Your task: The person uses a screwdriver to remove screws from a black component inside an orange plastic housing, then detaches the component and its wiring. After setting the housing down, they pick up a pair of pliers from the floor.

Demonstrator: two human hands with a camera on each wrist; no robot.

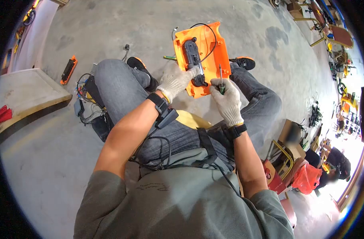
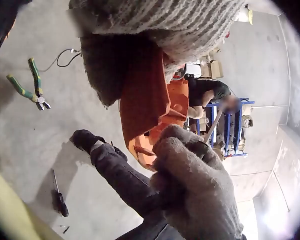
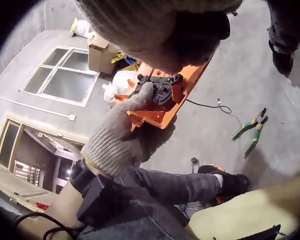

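An orange plastic shell [image 1: 223,51] is held up between the person's knees, its hollow side facing up. Seated in its left half is a long black housing [image 1: 191,51], and a thin black cable [image 1: 216,38] loops over the shell. The gloved left hand [image 1: 174,83] grips the shell's left side, thumb laid on the black housing, other fingers beneath, as the right wrist view shows. The gloved right hand [image 1: 228,102] curls round the green handle of a screwdriver [image 1: 221,88] by the shell's near right corner. Its shaft points away from the person, over the shell.
Pliers [image 3: 250,132] with green and yellow handles lie on the floor. Another screwdriver [image 2: 61,200] is there too. An orange and black part [image 1: 69,70] lies farther left, near a pale platform [image 1: 34,91]. Cabled devices [image 1: 90,95] sit beside the left knee; chairs and boxes stand right.
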